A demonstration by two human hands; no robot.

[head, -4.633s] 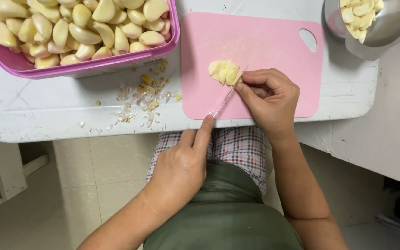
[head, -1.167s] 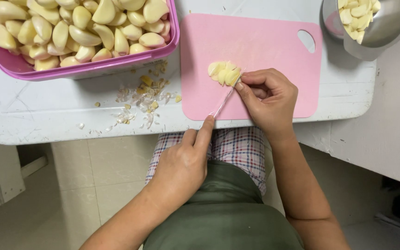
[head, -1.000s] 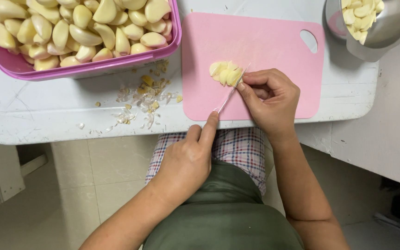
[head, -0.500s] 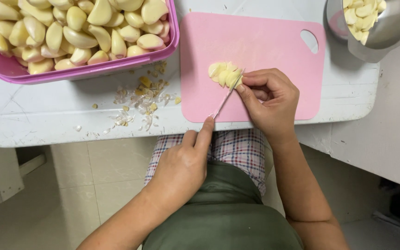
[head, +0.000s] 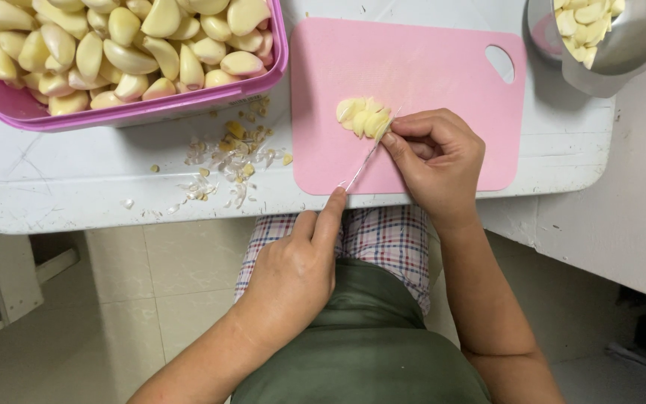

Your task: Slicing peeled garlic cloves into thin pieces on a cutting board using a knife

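Your right hand (head: 439,161) is curled into a loose fist on the pink cutting board (head: 413,67), its fingertips pressed against the near side of a small cluster of pale yellow garlic slices (head: 363,117) that lies about the middle of the board. A thin knife blade (head: 364,163) runs slantwise from those slices down toward the board's near edge — its far end sits right at the garlic, touching the fingertips of your right hand. Your left hand (head: 297,273) is closed around the knife's handle end below the bench edge, with the forefinger stretched out straight so that its tip meets the near end of the blade; the handle itself is hidden inside the hand, so you cannot see how it is gripped. The board rests on a white bench (head: 61,179), whose near edge crosses just above your left forefinger. To the left of the board a scatter of garlic skins and trimmings (head: 226,157) lies on the bench, and behind that stands a pink tub (head: 188,108) heaped with whole peeled cloves. At the far right corner a metal bowl (head: 622,52) holds cut garlic pieces — well apart from both hands.
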